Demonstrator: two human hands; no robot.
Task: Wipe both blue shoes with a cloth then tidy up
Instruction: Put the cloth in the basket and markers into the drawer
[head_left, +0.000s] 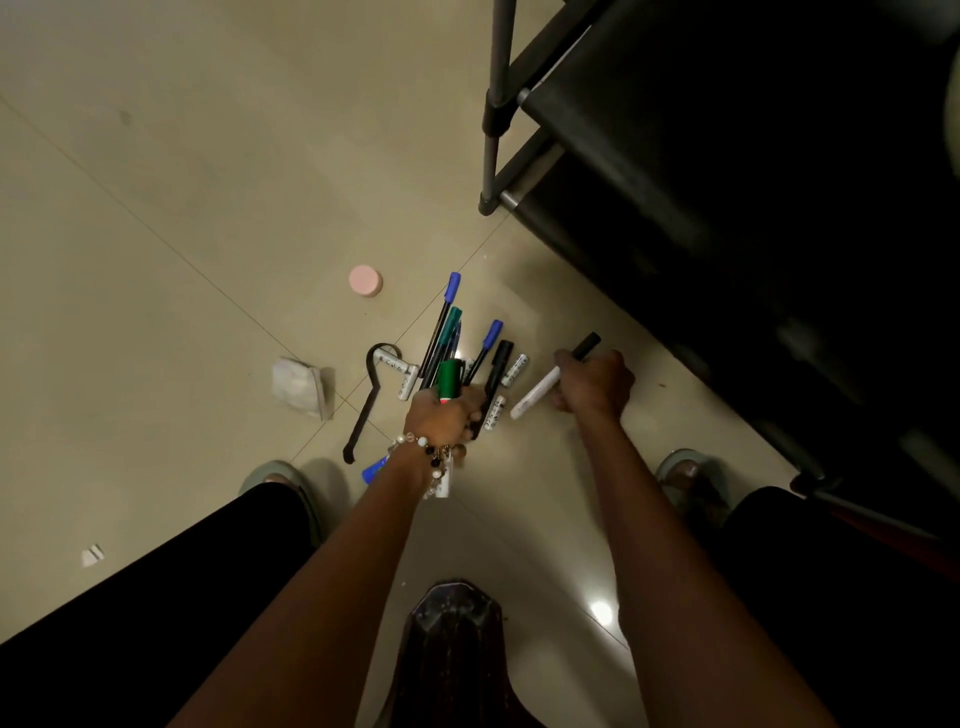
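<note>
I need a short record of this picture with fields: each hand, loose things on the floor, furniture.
left hand: grips a bundle of pens
right hand: grips a white marker with a black cap
floor: pink lid, crumpled white cloth, small white batteries, black curved tool
furniture: dark shelf rack, upper right

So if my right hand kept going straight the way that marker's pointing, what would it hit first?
Probably the black rack. The right hand holds the white marker aimed up-right over bare floor, with nothing visible between, though depth is unclear.
</note>
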